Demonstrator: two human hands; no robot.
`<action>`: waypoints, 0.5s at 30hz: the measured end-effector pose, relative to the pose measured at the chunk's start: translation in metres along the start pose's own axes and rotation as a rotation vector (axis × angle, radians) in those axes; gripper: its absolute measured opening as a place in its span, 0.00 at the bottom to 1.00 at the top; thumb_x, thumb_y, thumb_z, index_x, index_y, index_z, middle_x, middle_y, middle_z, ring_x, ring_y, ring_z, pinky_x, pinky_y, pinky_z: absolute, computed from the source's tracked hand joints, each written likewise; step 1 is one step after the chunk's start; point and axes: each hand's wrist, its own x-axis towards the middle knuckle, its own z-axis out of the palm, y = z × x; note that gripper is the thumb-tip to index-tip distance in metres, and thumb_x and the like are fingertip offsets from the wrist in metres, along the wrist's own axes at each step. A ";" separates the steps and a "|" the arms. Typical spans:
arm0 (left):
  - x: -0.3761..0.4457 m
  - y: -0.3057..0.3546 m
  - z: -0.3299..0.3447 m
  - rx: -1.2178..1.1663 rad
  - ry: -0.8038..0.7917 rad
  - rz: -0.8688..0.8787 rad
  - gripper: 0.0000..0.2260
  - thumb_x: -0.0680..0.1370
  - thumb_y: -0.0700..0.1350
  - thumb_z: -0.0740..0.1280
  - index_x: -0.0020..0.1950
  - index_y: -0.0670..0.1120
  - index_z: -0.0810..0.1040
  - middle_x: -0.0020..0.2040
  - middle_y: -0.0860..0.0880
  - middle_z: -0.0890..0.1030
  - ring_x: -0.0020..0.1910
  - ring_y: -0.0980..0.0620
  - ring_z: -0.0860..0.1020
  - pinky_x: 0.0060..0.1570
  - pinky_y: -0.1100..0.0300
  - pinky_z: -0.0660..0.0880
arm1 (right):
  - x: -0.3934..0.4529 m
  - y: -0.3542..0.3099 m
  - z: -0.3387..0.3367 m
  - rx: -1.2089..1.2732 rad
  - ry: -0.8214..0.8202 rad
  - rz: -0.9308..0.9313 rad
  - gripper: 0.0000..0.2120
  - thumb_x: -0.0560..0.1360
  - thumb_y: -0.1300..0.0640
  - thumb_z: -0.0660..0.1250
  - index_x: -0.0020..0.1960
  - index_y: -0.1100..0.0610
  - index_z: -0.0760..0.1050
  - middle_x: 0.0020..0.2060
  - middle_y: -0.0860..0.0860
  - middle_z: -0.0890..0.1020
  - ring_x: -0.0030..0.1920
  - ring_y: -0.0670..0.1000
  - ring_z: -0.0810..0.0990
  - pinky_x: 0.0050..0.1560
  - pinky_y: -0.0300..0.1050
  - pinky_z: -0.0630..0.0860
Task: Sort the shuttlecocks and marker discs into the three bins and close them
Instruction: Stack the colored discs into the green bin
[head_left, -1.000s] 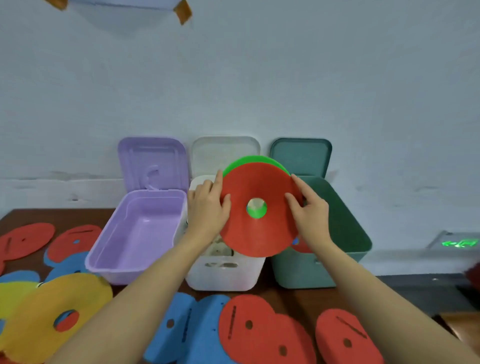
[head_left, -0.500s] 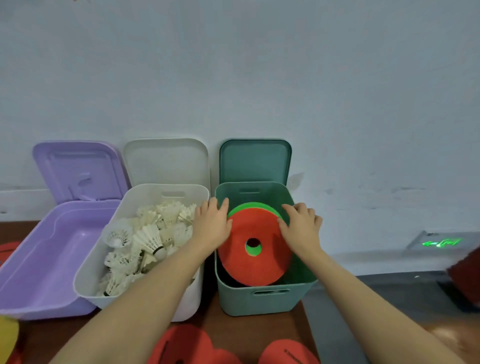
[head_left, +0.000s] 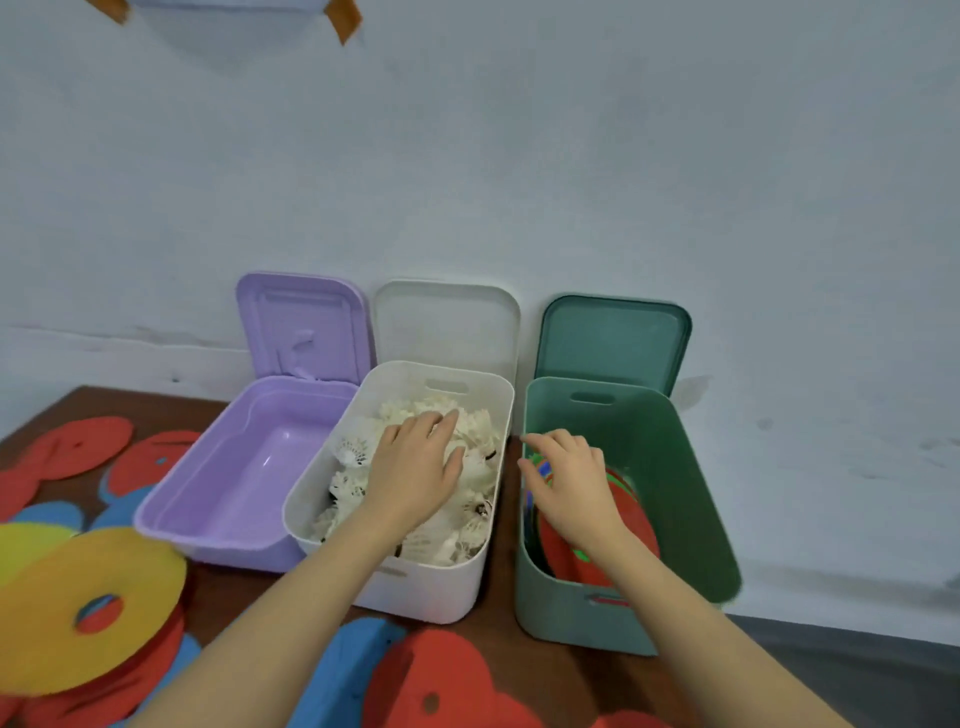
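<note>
Both hands lie loose-fingered: left hand (head_left: 415, 467) over shuttlecocks (head_left: 470, 501), right hand (head_left: 569, 478) inside green bin (head_left: 696, 499).

Three open bins (head_left: 415, 592), three lids (head_left: 447, 322), two hands (head_left: 415, 467), one yellow disc (head_left: 78, 608)

It looks like a plain sports store room or activity room. A bare, scuffed, pale wall (head_left: 519, 156) rises just beyond the hands, and a dark wooden worktop (head_left: 498, 639) lies under them. To the right of them are a grey floor (head_left: 857, 670) and a blurred strip of green light (head_left: 953, 582).
</note>
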 end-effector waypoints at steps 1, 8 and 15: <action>-0.005 -0.011 -0.004 -0.012 -0.006 -0.018 0.23 0.74 0.53 0.53 0.60 0.42 0.77 0.52 0.46 0.80 0.47 0.44 0.79 0.46 0.49 0.75 | 0.002 -0.013 0.004 0.016 0.003 -0.023 0.14 0.76 0.52 0.64 0.60 0.53 0.76 0.50 0.50 0.78 0.52 0.55 0.74 0.51 0.49 0.64; -0.036 -0.105 -0.029 -0.067 0.030 -0.041 0.21 0.72 0.51 0.55 0.55 0.41 0.79 0.47 0.45 0.81 0.42 0.42 0.80 0.40 0.49 0.76 | 0.016 -0.113 0.048 0.120 -0.007 -0.070 0.13 0.76 0.54 0.63 0.59 0.54 0.77 0.50 0.49 0.80 0.53 0.52 0.75 0.57 0.47 0.67; -0.078 -0.247 -0.047 -0.057 0.067 0.023 0.19 0.74 0.51 0.56 0.55 0.43 0.80 0.47 0.47 0.81 0.44 0.45 0.80 0.41 0.54 0.75 | 0.033 -0.237 0.119 0.163 0.080 -0.034 0.15 0.73 0.50 0.58 0.54 0.52 0.79 0.45 0.46 0.80 0.50 0.51 0.77 0.50 0.43 0.58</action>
